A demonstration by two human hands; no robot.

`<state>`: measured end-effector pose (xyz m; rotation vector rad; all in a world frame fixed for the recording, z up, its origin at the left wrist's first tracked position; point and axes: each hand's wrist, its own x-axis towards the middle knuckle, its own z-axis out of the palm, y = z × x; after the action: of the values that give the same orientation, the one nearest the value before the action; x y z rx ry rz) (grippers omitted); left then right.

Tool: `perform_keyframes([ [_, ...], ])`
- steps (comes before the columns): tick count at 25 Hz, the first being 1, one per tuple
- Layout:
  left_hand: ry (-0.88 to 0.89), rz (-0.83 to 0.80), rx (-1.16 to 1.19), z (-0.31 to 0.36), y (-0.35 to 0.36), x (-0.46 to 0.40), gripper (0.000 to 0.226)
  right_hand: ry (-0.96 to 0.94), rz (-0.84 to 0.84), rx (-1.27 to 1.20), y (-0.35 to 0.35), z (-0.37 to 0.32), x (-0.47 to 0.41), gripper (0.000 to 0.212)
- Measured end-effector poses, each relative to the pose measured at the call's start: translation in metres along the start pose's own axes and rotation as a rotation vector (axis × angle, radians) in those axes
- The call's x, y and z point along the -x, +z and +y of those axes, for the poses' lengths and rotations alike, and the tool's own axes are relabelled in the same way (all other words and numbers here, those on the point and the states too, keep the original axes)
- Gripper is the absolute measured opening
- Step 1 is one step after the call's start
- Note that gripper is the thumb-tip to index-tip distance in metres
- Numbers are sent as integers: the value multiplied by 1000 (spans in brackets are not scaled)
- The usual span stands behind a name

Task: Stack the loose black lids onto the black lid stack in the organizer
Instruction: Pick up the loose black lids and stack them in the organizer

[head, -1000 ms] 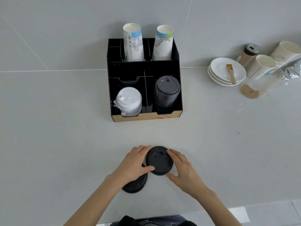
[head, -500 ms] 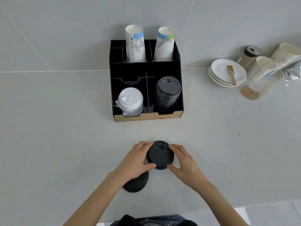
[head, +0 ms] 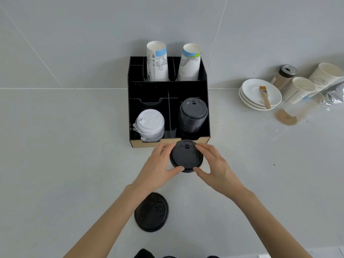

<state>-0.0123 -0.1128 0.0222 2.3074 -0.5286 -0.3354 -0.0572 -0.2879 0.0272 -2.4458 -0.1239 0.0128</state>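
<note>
Both hands clamped on one black lid [head: 186, 156]: left hand [head: 161, 166], right hand [head: 214, 164], just in front of organizer [head: 203, 140]. Second lid [head: 151, 211] on counter [head: 55, 164]. Black lid stack [head: 192, 116] front-right compartment.

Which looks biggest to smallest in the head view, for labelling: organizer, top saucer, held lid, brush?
1. Organizer
2. Top saucer
3. Held lid, though nearness to the camera may enlarge it
4. Brush

Grey counter [head: 65, 164] w/ organizer [head: 167, 143], loose black lid [head: 151, 212], saucer stack [head: 260, 94], cups [head: 302, 88], shaker [head: 283, 76].
</note>
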Motion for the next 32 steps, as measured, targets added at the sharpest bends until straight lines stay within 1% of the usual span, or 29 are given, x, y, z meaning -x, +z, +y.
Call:
perform_keyframes([
  [11,31,142,-18,22,-20,-65,69,-7,54,46,-44,5,-64,59],
  [19,5,138,-68,23,-25,-111,68,10,54,80,-54,21,-107,59],
  [32,-48,115,-66,15,-16,-139,67,49,-4,81,-54,38,-134,59],
])
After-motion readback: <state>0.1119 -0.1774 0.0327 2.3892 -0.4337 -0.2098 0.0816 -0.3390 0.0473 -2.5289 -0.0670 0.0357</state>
